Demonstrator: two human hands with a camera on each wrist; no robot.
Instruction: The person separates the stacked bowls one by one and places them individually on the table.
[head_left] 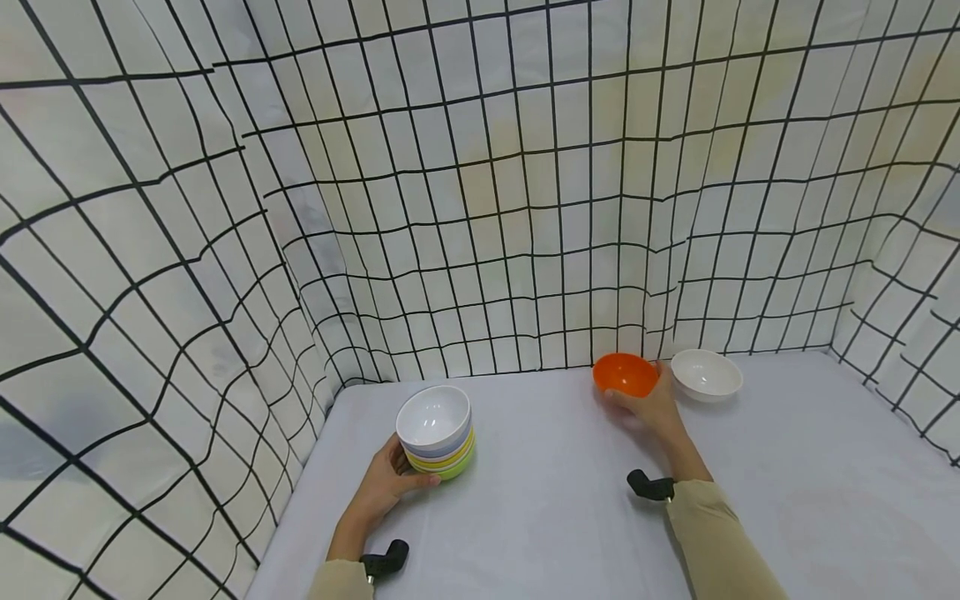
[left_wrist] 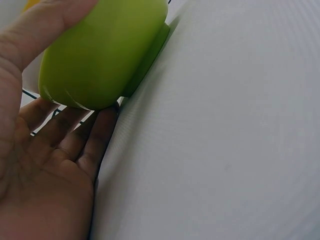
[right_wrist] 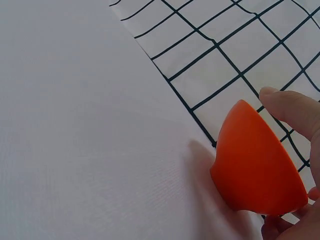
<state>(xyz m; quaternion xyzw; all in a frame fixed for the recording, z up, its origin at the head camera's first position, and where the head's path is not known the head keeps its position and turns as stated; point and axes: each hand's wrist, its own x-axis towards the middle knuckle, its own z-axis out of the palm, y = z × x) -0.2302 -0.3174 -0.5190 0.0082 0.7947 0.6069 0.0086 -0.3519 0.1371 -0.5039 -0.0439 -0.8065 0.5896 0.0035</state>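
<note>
A stack of bowls (head_left: pixel 434 425), white on top with lilac, yellow and green ones below, stands at the table's left. My left hand (head_left: pixel 386 479) holds this stack low down, thumb in front and fingers behind. The left wrist view shows the lowest green bowl (left_wrist: pixel 105 55) between thumb and fingers, its base close to the cloth. At the back right, my right hand (head_left: pixel 651 407) is around an orange bowl (head_left: pixel 624 373), fingers along its right side. In the right wrist view the thumb (right_wrist: pixel 287 110) stands apart from the orange bowl's rim.
A white bowl (head_left: pixel 707 375) sits just right of the orange one, near the table's back edge. White cloth covers the table (head_left: pixel 540 500). Pale walls with a black grid (head_left: pixel 487 208) enclose the back and both sides.
</note>
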